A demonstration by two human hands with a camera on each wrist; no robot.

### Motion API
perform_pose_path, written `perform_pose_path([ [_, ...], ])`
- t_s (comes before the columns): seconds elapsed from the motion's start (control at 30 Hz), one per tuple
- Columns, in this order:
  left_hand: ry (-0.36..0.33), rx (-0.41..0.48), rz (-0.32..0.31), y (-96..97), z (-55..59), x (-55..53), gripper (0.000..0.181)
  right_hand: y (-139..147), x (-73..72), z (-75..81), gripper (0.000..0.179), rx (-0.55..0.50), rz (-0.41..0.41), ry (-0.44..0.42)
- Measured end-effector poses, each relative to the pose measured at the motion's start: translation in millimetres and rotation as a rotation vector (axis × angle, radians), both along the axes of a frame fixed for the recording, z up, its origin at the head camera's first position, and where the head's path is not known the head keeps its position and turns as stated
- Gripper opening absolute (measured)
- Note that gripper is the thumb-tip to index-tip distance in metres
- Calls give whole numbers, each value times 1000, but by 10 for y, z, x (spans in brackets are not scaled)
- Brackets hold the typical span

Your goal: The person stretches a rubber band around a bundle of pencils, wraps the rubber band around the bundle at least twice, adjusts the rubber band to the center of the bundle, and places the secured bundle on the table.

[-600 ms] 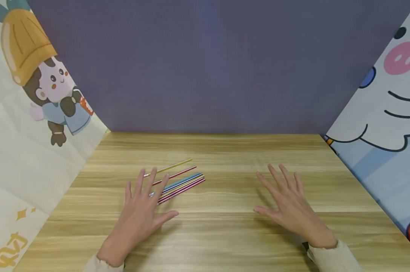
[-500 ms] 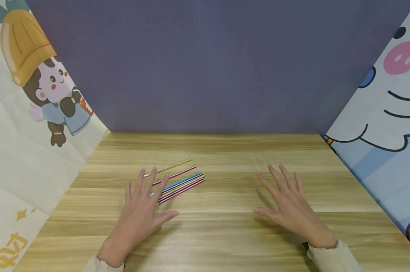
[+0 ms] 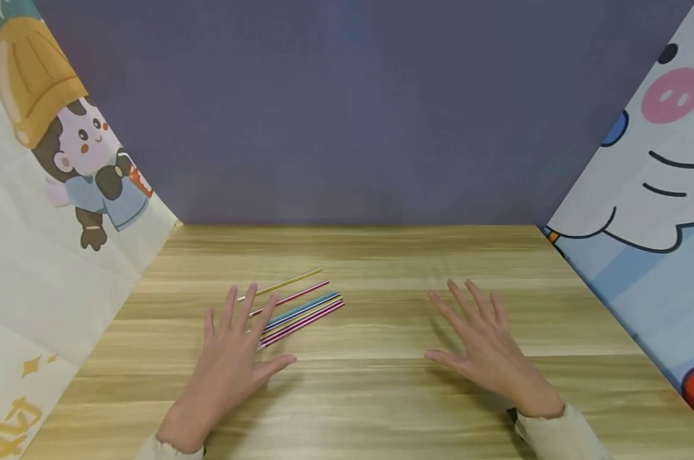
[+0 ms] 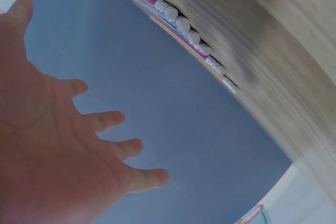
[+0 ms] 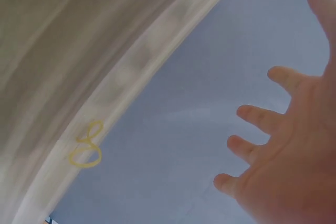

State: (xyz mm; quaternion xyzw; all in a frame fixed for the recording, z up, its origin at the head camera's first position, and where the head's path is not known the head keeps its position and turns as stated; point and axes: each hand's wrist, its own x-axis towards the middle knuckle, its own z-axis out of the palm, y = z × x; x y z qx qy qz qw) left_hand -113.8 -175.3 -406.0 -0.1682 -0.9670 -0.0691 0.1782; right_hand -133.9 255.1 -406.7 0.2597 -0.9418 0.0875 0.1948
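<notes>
My left hand point(image 3: 226, 358) is held with fingers spread over the near ends of several pencils point(image 3: 303, 322), gripping nothing. These lie close together, slanting, in pink, blue and yellow; a red pencil point(image 3: 301, 296) and a yellow pencil point(image 3: 289, 281) lie apart behind them. White eraser ends point(image 4: 182, 23) line up in the left wrist view, away from the fingertips. My right hand point(image 3: 491, 354), fingers also spread, is over the table's right side and holds nothing. A yellow twisted loop, like a rubber band point(image 5: 85, 156), lies on the table in the right wrist view; I cannot find it in the head view.
The wood-grain table point(image 3: 370, 409) ends at a dark grey-blue back panel point(image 3: 358, 115). Cartoon-printed sheets stand on both sides, the left sheet point(image 3: 13, 255) and the right sheet point(image 3: 634, 281).
The head view has shifted slightly. My left hand sits a little farther left against the pencils, showing more of their near ends. The pencils and right hand look otherwise the same.
</notes>
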Motion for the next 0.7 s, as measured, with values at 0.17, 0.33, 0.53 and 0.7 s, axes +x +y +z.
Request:
perform_pose_path([
  [0.17,-34,15,3,-25,35,-10,95,-34,-14,-14,86,-43,13,-116],
  [0.33,-89,17,9,-23,84,-54,95,-76,-58,26,82,-89,47,-267],
  [0.53,-152,20,2,-64,155,-110,90,-228,-173,117,76,-108,131,-341],
  [0.7,-204,55,-1,-135,176,-142,81,-472,-333,166,72,-161,184,-485],
])
